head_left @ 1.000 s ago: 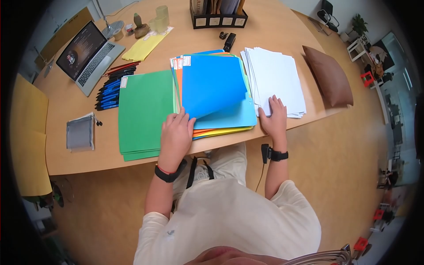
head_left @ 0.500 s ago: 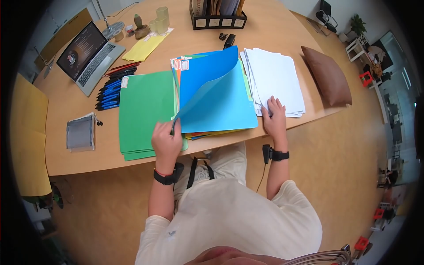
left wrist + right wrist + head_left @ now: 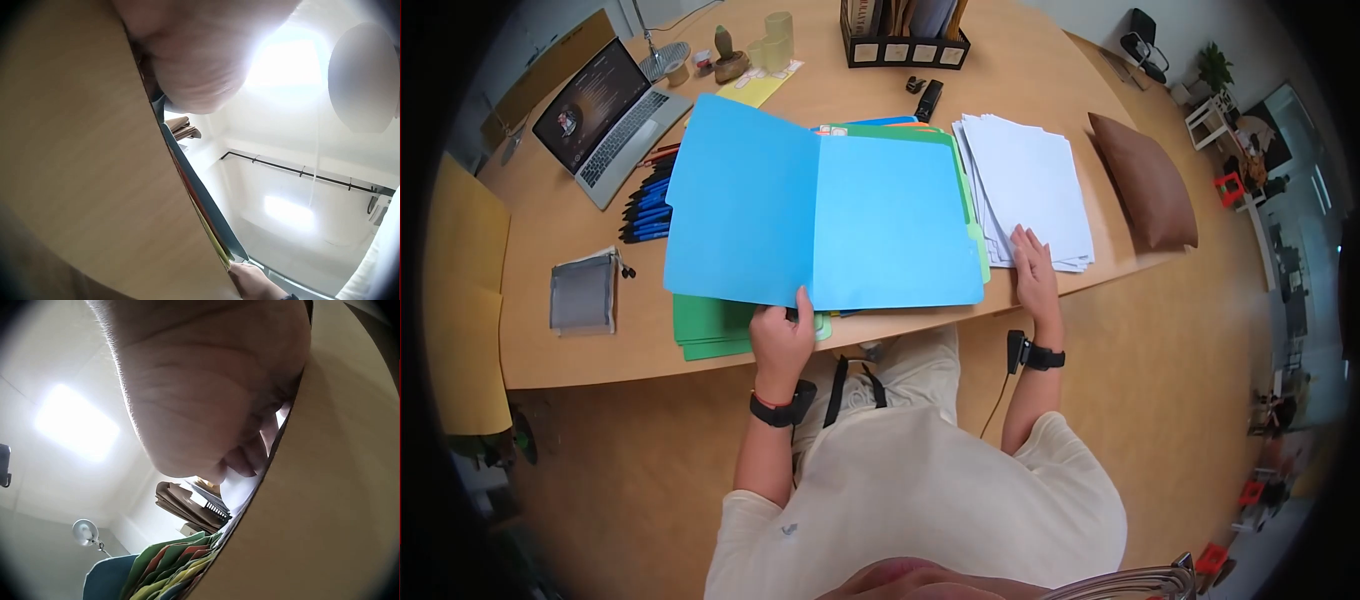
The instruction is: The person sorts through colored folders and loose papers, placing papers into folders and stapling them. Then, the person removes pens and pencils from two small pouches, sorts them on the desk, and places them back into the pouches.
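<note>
A light-blue folder (image 3: 895, 220) lies spread open in front of me on a stack of coloured folders. My left hand (image 3: 783, 340) pinches its lower edge by the fold, thumb on top and fingers underneath. The folder's left flap covers most of the green folders (image 3: 710, 330). To the right is a stack of white paper (image 3: 1030, 180), with my right hand (image 3: 1037, 280) at its front edge, fingers resting on the sheets. In the right wrist view the coloured folder edges (image 3: 169, 569) stand out to the left of the palm.
A laptop (image 3: 605, 125), blue and black pens (image 3: 647, 205) and a grey mesh pouch (image 3: 583, 293) are on the left. A black stapler (image 3: 929, 101) and a file organizer (image 3: 905, 50) are farther back. A brown cushion (image 3: 1145, 185) lies at the right edge.
The blue folder's cover has swung over to the left and now lies over the green folders. My left hand shifted left with it. The right hand slid slightly toward the table's front edge.
</note>
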A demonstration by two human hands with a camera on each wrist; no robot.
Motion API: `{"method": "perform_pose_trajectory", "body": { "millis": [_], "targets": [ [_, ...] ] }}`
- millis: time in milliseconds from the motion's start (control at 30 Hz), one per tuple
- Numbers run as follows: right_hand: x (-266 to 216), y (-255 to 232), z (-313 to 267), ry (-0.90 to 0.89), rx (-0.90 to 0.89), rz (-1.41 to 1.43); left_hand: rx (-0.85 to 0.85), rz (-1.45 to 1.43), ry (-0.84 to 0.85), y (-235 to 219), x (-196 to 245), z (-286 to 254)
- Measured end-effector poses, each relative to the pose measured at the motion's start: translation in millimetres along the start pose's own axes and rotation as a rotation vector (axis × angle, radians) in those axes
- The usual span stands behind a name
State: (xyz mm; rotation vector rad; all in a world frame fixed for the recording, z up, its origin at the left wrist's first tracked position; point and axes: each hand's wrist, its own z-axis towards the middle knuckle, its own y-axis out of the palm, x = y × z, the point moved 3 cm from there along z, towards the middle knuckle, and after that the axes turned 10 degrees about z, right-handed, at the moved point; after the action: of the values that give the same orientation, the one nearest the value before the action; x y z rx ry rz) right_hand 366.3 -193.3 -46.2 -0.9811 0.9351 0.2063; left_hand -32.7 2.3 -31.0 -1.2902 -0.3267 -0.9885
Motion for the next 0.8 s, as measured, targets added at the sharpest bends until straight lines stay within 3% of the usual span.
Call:
{"method": "perform_pose_trajectory", "body": {
  "millis": [467, 567, 800],
  "targets": [
    [-57.0, -23.4, 5.0, -0.139, 0.563, 0.019, 0.079, -0.036, 0.135, 1.4, -4.5, -4.7],
    [-87.7, -15.0, 11.0, -0.249, 0.56, 0.151, 0.072, -0.033, 0.132, -1.2, -0.4, -5.3],
    [-172.4, 83.9, 6.9, -0.463, 0.216, 0.166, 0.064, -0.054, 0.152, -3.0, 2.8, -4.5]
  ]
}}
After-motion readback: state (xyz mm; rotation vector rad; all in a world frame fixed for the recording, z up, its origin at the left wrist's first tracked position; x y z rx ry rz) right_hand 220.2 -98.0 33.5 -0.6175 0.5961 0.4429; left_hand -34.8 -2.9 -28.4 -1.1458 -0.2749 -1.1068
